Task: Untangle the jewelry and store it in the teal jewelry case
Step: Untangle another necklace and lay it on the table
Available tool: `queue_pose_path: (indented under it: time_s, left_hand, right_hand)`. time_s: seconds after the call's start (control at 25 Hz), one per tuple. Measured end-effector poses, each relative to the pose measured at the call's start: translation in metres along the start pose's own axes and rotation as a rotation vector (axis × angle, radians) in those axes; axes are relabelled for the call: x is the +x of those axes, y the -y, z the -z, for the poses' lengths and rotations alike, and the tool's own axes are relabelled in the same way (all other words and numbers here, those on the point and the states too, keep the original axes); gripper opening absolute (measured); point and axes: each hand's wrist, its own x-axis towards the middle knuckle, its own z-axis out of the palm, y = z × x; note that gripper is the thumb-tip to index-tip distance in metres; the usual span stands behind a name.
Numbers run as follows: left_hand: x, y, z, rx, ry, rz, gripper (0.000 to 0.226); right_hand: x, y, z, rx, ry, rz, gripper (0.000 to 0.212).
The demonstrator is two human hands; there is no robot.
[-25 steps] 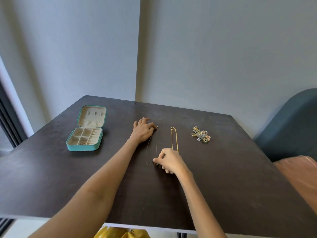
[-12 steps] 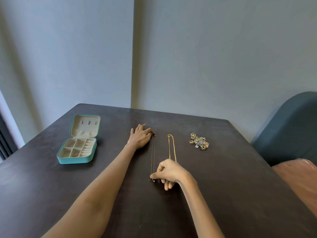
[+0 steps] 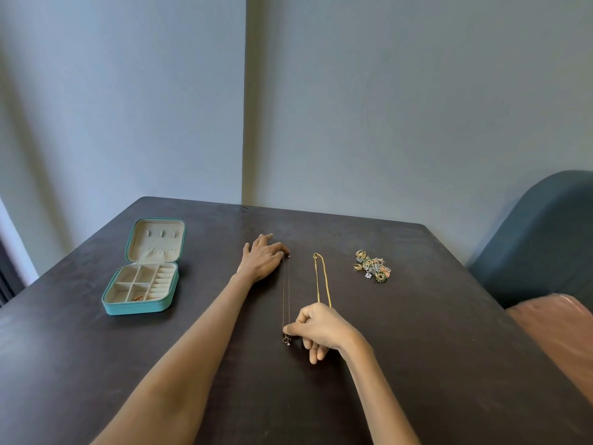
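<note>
Right hand is pinching the near end of the thin dark necklace between thumb and forefinger, other fingers curled loosely under, with the little pendant poking out just below the pinch. Left hand lies flat on the bench with fingers straight, its fingertips pressing the far end of that same chain. So the chain runs in a straight narrow double line between the two hands.

Compared with a second ago, that chain was a loose open loop bowing out to the side; now both strands are pulled nearly parallel and the right hand has come closer to the bench's near edge. Left hand hasn't really budged.

The gold necklace lies just right of the dark necklace, stretched out the same way. Its near end disappears behind the right hand, so no idea how it finishes. Further right of it is the clump of rings and earrings (too small and jumbled to count pieces or say what's hooked to what).

The teal jewelry case sits open, well to the left of the dark necklace, lid tilted back. One small reddish-gold piece is in a front compartment, can't make out what it is. The clasp under the left fingertips is mostly hidden too.
</note>
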Motion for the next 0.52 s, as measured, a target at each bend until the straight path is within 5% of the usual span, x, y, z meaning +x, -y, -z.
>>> queue_pose_path:
  time_s: [0.52]
  left_hand:
    - [0.0034, 0.0001, 0.0012, -0.020, 0.016, -0.004, 0.036]
  right_hand:
    - [0.0008, -0.0008, -0.0009, -0.002, -0.002, 0.016, 0.023]
